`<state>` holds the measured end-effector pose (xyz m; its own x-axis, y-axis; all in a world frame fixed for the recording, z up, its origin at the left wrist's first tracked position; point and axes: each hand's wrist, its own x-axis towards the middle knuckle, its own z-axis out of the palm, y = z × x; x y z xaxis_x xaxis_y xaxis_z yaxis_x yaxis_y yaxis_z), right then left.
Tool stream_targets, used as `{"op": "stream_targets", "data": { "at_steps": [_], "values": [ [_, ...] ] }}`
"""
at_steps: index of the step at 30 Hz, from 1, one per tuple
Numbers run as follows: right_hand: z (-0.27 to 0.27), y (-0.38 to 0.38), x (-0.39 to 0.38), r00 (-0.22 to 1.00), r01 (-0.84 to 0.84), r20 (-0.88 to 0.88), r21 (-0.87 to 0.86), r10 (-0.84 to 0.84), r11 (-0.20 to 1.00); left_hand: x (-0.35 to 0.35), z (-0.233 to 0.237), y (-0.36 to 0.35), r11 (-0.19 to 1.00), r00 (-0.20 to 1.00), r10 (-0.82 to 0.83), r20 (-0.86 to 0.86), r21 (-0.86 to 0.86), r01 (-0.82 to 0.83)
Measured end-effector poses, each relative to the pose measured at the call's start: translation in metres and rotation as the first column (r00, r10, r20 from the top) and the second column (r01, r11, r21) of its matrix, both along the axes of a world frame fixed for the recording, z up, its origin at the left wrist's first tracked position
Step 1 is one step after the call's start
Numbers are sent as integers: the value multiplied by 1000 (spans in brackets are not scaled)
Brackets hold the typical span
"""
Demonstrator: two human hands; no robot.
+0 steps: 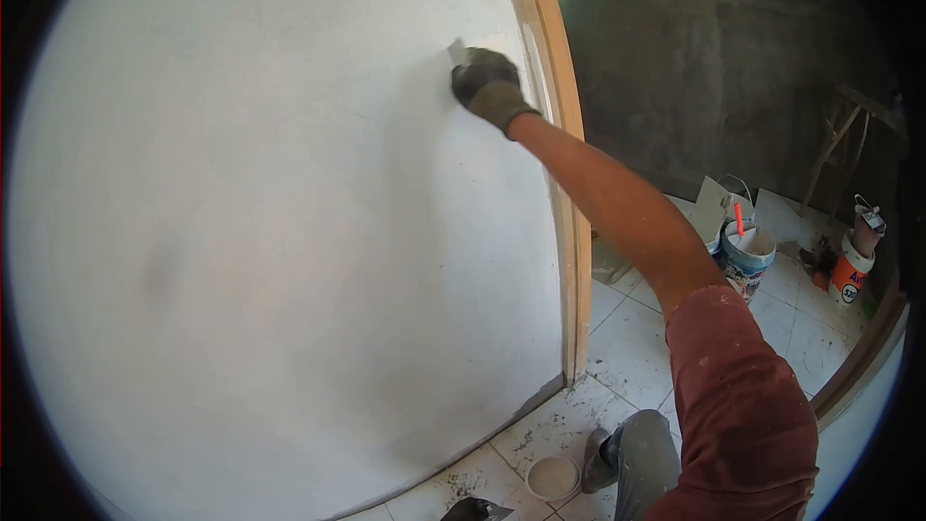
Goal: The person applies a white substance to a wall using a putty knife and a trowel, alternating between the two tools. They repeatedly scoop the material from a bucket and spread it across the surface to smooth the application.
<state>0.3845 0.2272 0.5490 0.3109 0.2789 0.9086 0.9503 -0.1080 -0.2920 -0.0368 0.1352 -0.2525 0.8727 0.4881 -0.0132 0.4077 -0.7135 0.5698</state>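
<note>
My right hand (484,79), in a dark glove, is closed around a putty knife (456,51). Its pale blade lies against the white wall (289,193), close to the wooden door frame (558,68). At the bottom edge shows part of my left hand (467,509), also in a dark glove. From it juts a grey metal blade (498,511), apparently a second putty knife; its handle is hidden. To the right of that hand, a small round tub (553,479) with pale contents stands on the floor.
Beyond the door frame, an open paint bucket (748,256) with an orange-handled tool (739,218) stands on the tiles. An orange-and-white bucket (851,270) is farther right. My bent leg (644,458) is beside the tub. Debris specks the tiled floor (632,352).
</note>
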Motion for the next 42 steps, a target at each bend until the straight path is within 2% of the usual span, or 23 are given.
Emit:
{"op": "stream_targets", "data": {
  "at_steps": [2,4,5,7,8,10,11,13,14,16,17,22,26,28,30,31,32,34,37,39,40,41,42],
  "values": [
    [6,-12,47,977,152,-171,157,-125,976,0,-2,-2,1000,1000,7,-21,-11,-7],
    [12,-26,90,958,196,-236,123,-163,973,0,43,-7,988,997,-15,-77,-152,4],
    [15,-22,111,960,191,-231,123,-159,974,1,32,-4,988,997,-11,-72,-153,0],
    [15,-6,142,961,223,-181,74,-207,972,1,-19,7,971,982,-186,7,155,183],
    [16,-4,136,963,217,-178,73,-201,973,5,-19,7,972,984,-180,10,154,177],
    [18,-6,110,950,163,-275,45,-145,986,13,-18,5,981,951,-77,-299,149,126],
    [20,-5,94,952,155,-273,40,-138,987,13,-18,4,983,952,-70,-297,144,118],
    [20,-2,60,971,108,-216,17,-102,994,10,-10,4,984,982,-78,-170,147,103],
    [17,3,37,978,87,-199,75,-71,993,6,-5,1,985,982,-69,-173,144,95],
    [18,13,-13,984,44,-173,10,-41,999,12,60,-13,994,998,61,-14,-85,-62],
    [18,15,-42,993,18,-118,8,-17,1000,17,77,-13,994,997,73,-10,-86,-73],
    [12,39,-163,986,-165,26,87,163,982,26,129,-7,979,930,-12,-367,-192,-63],
    [7,51,-255,956,-291,39,8,291,957,25,140,-11,979,973,-6,-232,-198,-41],
    [2,49,-298,929,-332,139,-105,344,937,28,148,-12,973,949,-26,-315,-227,-49],
    [-8,59,-339,910,-273,280,-151,306,950,26,143,-13,981,962,-29,-273,-191,-25],
    [-18,67,-358,901,-230,359,-78,243,970,24,140,-12,988,972,-37,-234,-154,1],
    [-26,80,-375,885,-191,432,0,172,982,22,138,-10,988,972,-31,-232,-152,-5],
    [-33,94,-402,832,-203,509,-91,221,975,18,136,-11,983,976,18,-219,-176,-58],
    [-46,68,-416,780,-135,609,-63,145,989,13,145,-11,972,965,70,-254,-199,-122],
    [-45,44,-407,726,-245,584,-274,363,930,11,129,-5,975,960,83,-267,-178,-133],
    [-45,38,-393,731,-240,582,-269,356,933,8,123,-3,976,953,102,-284,-158,-151],
    [-43,34,-376,564,-102,803,-164,193,981,7,118,0,978,954,97,-285,-152,-145],
    [-40,34,-363,332,7,943,-23,19,1000,8,117,1,980,947,94,-306,-137,-141]
  ]
}}
